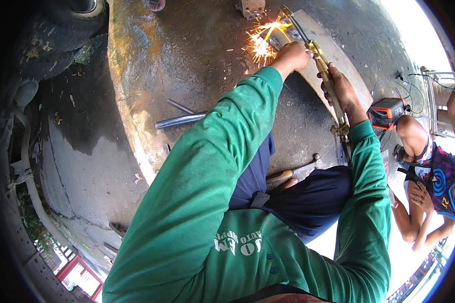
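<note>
My right hand (343,90) is wrapped round the handle of a brass cutting torch (315,53). My left hand (293,56) is closed at the torch's front fittings, close behind its tubes; what lies inside its fingers is partly hidden. The torch head points up and to the left, over the far end of a curved, tan-grey metal plate (353,70) on the ground. Bright orange sparks (262,46) and glowing streaks spray from the plate's edge, just beyond my left hand. A hose runs back from the torch beside my right forearm.
Metal tubes (179,119) lie left of my arm. A wooden-handled hammer (294,171) rests by my knee. On the right are an orange-and-black machine (387,113) with cables and a crouching person (432,177). A rusty block (252,8) stands beyond the sparks; a tyre (45,40) is far left.
</note>
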Tool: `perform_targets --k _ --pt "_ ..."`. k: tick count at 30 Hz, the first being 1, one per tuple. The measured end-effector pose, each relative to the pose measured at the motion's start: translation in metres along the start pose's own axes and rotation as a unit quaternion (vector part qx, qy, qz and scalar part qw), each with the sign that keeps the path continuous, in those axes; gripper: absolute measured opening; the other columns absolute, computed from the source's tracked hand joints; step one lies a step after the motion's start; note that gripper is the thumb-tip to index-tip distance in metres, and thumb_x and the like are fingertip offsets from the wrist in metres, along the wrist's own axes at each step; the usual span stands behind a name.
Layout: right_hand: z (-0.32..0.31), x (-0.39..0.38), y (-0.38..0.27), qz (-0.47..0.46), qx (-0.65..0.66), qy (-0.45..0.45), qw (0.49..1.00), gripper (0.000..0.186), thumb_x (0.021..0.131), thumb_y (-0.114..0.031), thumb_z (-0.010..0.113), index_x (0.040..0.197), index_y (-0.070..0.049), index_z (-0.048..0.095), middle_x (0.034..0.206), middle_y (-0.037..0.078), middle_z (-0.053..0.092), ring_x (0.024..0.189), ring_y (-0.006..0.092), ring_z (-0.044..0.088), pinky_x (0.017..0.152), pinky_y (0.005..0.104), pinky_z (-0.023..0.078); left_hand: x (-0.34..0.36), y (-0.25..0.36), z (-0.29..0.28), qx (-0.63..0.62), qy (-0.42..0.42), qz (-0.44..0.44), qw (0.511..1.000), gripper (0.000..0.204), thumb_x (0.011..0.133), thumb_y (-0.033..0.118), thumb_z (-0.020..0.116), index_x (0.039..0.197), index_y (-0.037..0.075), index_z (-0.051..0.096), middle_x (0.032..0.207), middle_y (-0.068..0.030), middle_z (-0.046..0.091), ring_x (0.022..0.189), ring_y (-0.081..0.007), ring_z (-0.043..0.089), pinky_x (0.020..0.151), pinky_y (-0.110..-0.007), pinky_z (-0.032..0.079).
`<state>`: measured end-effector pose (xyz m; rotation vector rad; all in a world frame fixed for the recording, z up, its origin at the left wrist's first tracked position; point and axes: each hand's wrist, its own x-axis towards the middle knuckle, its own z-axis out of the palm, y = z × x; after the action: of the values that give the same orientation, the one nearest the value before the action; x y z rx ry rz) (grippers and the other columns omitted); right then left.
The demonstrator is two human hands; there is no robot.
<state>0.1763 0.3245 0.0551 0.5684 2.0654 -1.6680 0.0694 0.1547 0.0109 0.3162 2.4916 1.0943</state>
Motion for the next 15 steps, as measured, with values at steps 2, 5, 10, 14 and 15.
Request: perform_targets --k 2,5,10,14,15 --pt "0.0008 0.0004 -0.0003 0.001 0.002 -0.002 1.000 0.061 0.109 -0.059 0.032 0.109 -0.007 0.062 0.066 0.001 0.054 0.044 0.0112 0.047 0.039 0.0294 0.038 0.0012 -0.0015 -0.0008 0.000 0.000 0.005 1.000 0.049 0.096 0.044 0.068 0.117 -0.001 0.072 0.121 -0.0244 0.071 0.115 -0.0399 0.068 0.099 -0.046 0.052" --pt "0.0005 0.0015 -0.0004 0.001 0.004 -0.001 1.000 0.061 0.109 -0.059 0.032 0.110 -0.006 0.062 0.067 0.002 0.054 0.044 0.0114 0.047 0.040 0.0294 0.038 0.0024 -0.0025 -0.0007 0.006 0.001 0.014 1.000 0.049 0.096 0.043 0.068 0.116 -0.001 0.072 0.120 -0.0248 0.071 0.115 -0.0402 0.068 0.099 -0.047 0.052" --pt "-0.0013 0.0026 0.0015 -0.007 0.004 -0.010 1.000 0.061 0.109 -0.059 0.033 0.110 -0.006 0.062 0.067 0.002 0.054 0.044 0.0117 0.047 0.040 0.0295 0.038 0.0020 0.0006 -0.0010 0.027 0.003 0.013 1.000 0.047 0.095 0.043 0.069 0.114 0.000 0.073 0.118 -0.0240 0.072 0.113 -0.0390 0.069 0.098 -0.046 0.053" --pt "-0.0002 0.0024 0.0005 -0.006 0.005 -0.004 1.000 0.061 0.109 -0.059 0.033 0.110 -0.005 0.062 0.067 0.002 0.054 0.044 0.0119 0.047 0.040 0.0297 0.038 0.0016 -0.0009 -0.0006 0.016 0.009 0.015 1.000 0.047 0.095 0.043 0.069 0.114 0.000 0.073 0.118 -0.0232 0.072 0.113 -0.0383 0.069 0.099 -0.045 0.053" --pt "-0.0005 0.0019 0.0000 -0.006 0.006 -0.004 1.000 0.061 0.109 -0.059 0.033 0.110 -0.006 0.062 0.067 0.002 0.054 0.044 0.0119 0.047 0.040 0.0297 0.038 0.0015 0.0001 -0.0007 0.019 0.009 0.014 1.000 0.047 0.095 0.043 0.069 0.114 0.000 0.073 0.118 -0.0231 0.072 0.113 -0.0383 0.069 0.099 -0.045 0.053"
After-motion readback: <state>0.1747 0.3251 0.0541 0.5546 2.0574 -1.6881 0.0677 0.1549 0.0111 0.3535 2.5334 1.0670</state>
